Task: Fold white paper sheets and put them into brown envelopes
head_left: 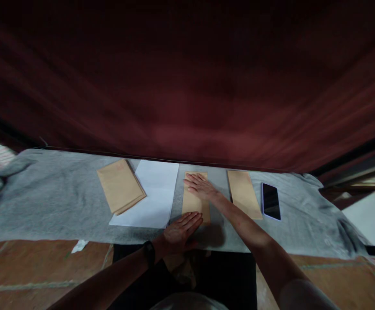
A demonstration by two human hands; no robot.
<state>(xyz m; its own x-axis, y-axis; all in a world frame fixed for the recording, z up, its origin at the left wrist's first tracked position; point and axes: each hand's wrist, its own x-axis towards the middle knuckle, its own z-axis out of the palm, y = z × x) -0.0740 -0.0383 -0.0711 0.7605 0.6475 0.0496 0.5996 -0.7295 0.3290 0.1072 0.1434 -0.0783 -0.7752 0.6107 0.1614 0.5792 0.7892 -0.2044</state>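
Two forearms (255, 237) slant in across the near edge of the grey cloth-covered worktop (61, 189), the left one wearing a dark wristband (149, 254). The left hand (177, 232) is opened out, fingers straight and close together, pointing rightward and away over the near end of a brown envelope (190, 204); the right hand (200, 186) lies flat on its far end, fingers slightly spread and pointing left. Neither has a grip on anything. Faint reddish marking on a pile of brown envelopes (119, 185), left of the hands, is too small to read. The envelope under the hands lies near mid-length of the worktop, closer to the far edge, its long axis running from far edge toward near. That pile sits skewed, partly over white paper (155, 198); toward the right end lie another brown envelope (244, 193) and a phone (271, 201), screen dark.
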